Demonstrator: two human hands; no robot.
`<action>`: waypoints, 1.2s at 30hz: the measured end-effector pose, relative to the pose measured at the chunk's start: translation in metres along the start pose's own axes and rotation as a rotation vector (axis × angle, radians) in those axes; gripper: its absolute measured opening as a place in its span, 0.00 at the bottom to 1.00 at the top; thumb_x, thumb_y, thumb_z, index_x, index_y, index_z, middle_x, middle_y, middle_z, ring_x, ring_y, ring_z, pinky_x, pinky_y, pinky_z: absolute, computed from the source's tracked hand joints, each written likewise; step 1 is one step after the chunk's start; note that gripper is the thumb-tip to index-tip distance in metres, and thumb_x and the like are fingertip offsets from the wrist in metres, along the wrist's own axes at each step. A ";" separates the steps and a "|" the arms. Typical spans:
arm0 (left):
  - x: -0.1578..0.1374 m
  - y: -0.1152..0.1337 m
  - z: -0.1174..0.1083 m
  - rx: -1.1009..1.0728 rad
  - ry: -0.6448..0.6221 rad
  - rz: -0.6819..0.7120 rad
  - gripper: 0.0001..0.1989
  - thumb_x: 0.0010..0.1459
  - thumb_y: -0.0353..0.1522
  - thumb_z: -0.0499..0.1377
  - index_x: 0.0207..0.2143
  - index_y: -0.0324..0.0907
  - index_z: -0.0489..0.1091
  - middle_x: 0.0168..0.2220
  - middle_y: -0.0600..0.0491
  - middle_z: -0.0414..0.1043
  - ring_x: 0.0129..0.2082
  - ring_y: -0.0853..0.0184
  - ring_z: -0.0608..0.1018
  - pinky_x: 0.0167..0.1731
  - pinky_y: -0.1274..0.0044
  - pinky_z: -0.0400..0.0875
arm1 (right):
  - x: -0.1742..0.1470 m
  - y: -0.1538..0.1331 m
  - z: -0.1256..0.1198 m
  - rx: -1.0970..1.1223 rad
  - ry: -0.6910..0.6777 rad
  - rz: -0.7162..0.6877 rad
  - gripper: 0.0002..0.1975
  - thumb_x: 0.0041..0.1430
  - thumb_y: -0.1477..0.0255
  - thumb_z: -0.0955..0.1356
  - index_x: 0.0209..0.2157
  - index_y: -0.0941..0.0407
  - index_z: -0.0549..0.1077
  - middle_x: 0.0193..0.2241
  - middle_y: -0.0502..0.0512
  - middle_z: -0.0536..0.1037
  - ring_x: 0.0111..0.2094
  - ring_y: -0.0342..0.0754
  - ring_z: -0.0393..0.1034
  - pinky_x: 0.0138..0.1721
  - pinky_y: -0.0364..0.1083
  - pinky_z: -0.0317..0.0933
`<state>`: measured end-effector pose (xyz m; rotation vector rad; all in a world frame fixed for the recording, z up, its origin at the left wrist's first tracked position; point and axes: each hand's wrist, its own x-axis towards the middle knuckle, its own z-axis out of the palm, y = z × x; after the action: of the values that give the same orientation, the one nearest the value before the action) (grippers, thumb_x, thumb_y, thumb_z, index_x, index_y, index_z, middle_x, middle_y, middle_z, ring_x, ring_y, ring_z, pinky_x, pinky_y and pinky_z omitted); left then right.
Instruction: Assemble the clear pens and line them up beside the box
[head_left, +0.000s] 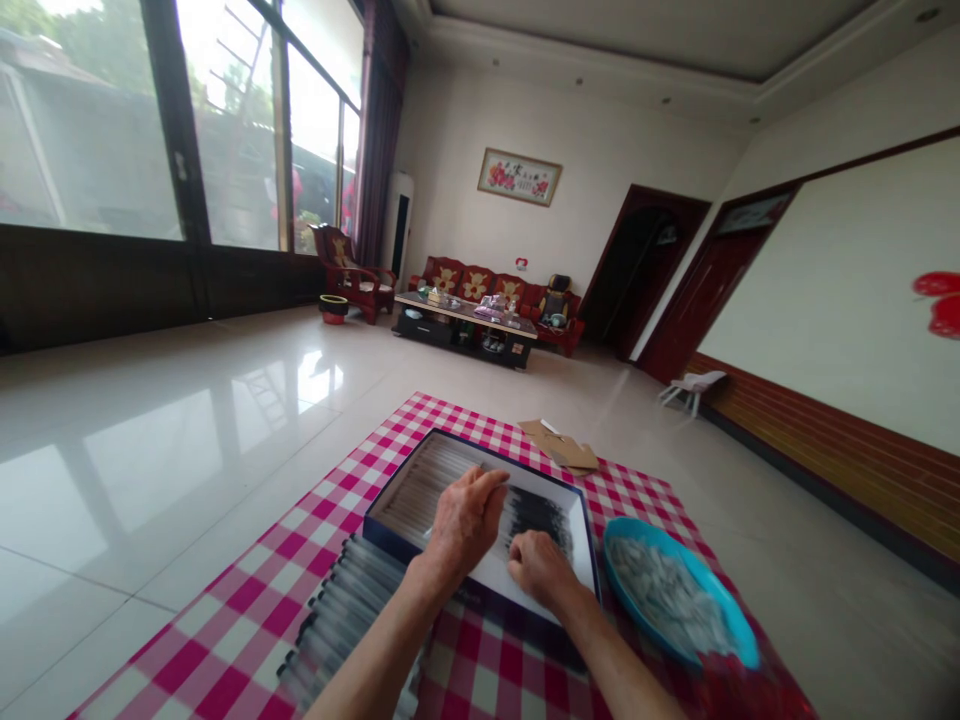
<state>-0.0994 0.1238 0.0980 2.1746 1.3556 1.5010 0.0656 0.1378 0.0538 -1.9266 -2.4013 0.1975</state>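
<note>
My left hand [466, 515] is above the middle of a shallow dark-blue box [517, 612] with a white inside. Its fingers are pinched together, and whatever they may hold is too small and blurred to name. Lower and to the right, my right hand [541, 565] is curled closed over the box's near side; its fingertips are hidden. Clear tubes [424, 490] lie in a row in the box's left part. A heap of small black pieces [536, 520] fills part of its right side. More clear tubes with dark ends [349, 605] lie beside the box, near my left forearm.
A blue basin [739, 600] of small translucent pieces [667, 585] stands to the right. Flattened brown cardboard [564, 447] lies behind the box on the pink checked tablecloth [262, 570]. Something red [750, 690] is at the lower right. Farther off stand a coffee table [465, 325] and a wooden sofa.
</note>
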 end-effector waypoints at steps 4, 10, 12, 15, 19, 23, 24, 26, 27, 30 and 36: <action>0.000 0.002 0.000 -0.004 -0.007 -0.002 0.13 0.63 0.31 0.50 0.44 0.42 0.73 0.30 0.51 0.71 0.30 0.68 0.75 0.33 0.78 0.68 | 0.003 -0.003 -0.004 -0.001 -0.031 0.038 0.09 0.46 0.80 0.67 0.26 0.57 0.80 0.29 0.61 0.82 0.36 0.53 0.77 0.33 0.42 0.61; 0.000 0.003 -0.001 -0.056 -0.019 -0.020 0.12 0.62 0.31 0.51 0.44 0.42 0.72 0.33 0.51 0.75 0.33 0.66 0.77 0.36 0.77 0.69 | 0.001 -0.012 -0.003 0.002 -0.004 0.029 0.07 0.44 0.82 0.67 0.24 0.60 0.77 0.27 0.65 0.80 0.34 0.56 0.76 0.33 0.45 0.61; 0.000 0.004 -0.002 -0.053 -0.024 -0.022 0.12 0.62 0.31 0.52 0.43 0.42 0.73 0.32 0.51 0.75 0.32 0.66 0.77 0.36 0.77 0.69 | -0.001 -0.013 -0.008 0.021 0.033 0.004 0.06 0.45 0.81 0.67 0.24 0.60 0.77 0.27 0.64 0.80 0.34 0.55 0.75 0.34 0.45 0.61; 0.000 0.007 -0.003 -0.062 -0.026 -0.026 0.12 0.60 0.31 0.52 0.42 0.42 0.74 0.31 0.51 0.74 0.30 0.67 0.76 0.34 0.78 0.69 | -0.008 -0.007 -0.023 0.070 0.134 -0.019 0.07 0.52 0.78 0.64 0.27 0.58 0.75 0.29 0.59 0.79 0.34 0.50 0.74 0.35 0.44 0.61; -0.003 0.015 0.000 -0.171 -0.066 -0.019 0.12 0.59 0.29 0.53 0.41 0.42 0.75 0.31 0.52 0.76 0.29 0.69 0.76 0.33 0.80 0.68 | -0.028 0.011 -0.047 0.458 0.367 0.009 0.11 0.58 0.66 0.62 0.30 0.57 0.71 0.24 0.51 0.76 0.27 0.46 0.71 0.30 0.43 0.62; -0.009 0.025 0.010 -0.305 -0.182 -0.036 0.13 0.59 0.30 0.53 0.42 0.45 0.75 0.33 0.54 0.78 0.31 0.69 0.78 0.33 0.81 0.68 | -0.062 0.027 -0.060 1.170 0.618 0.116 0.19 0.48 0.60 0.71 0.39 0.57 0.70 0.30 0.52 0.77 0.30 0.48 0.73 0.29 0.44 0.65; -0.011 0.028 0.013 -0.324 -0.206 -0.041 0.13 0.58 0.31 0.54 0.42 0.44 0.75 0.33 0.53 0.79 0.31 0.68 0.78 0.32 0.81 0.68 | -0.071 0.028 -0.062 1.265 0.651 0.146 0.23 0.47 0.61 0.72 0.43 0.56 0.69 0.32 0.52 0.77 0.31 0.48 0.73 0.29 0.44 0.66; -0.015 0.034 0.018 -0.355 -0.254 -0.036 0.14 0.58 0.30 0.53 0.43 0.44 0.75 0.31 0.53 0.79 0.30 0.68 0.78 0.32 0.81 0.68 | -0.087 0.029 -0.064 1.383 0.717 0.168 0.30 0.47 0.63 0.73 0.51 0.52 0.65 0.34 0.50 0.76 0.33 0.48 0.74 0.30 0.44 0.67; -0.017 0.037 0.020 -0.368 -0.279 -0.029 0.14 0.57 0.30 0.53 0.43 0.43 0.75 0.30 0.53 0.79 0.30 0.68 0.78 0.31 0.81 0.68 | -0.093 0.028 -0.065 1.416 0.757 0.164 0.32 0.47 0.63 0.73 0.54 0.50 0.62 0.34 0.49 0.75 0.33 0.47 0.74 0.30 0.44 0.68; -0.023 0.046 0.025 -0.389 -0.352 -0.027 0.15 0.57 0.29 0.53 0.43 0.43 0.76 0.28 0.54 0.78 0.28 0.69 0.78 0.30 0.81 0.67 | -0.102 0.026 -0.067 1.438 0.911 0.153 0.34 0.48 0.64 0.72 0.57 0.46 0.60 0.34 0.48 0.74 0.34 0.46 0.73 0.32 0.44 0.68; -0.029 0.055 0.029 -0.417 -0.417 -0.018 0.15 0.56 0.27 0.53 0.42 0.42 0.76 0.27 0.55 0.77 0.26 0.70 0.76 0.28 0.82 0.65 | -0.101 0.027 -0.060 1.418 1.115 0.162 0.32 0.50 0.65 0.71 0.57 0.48 0.61 0.36 0.49 0.72 0.35 0.46 0.72 0.35 0.45 0.69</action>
<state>-0.0463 0.0807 0.0970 2.0400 0.8376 1.1107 0.1213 0.0494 0.1131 -0.9821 -0.8301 0.4728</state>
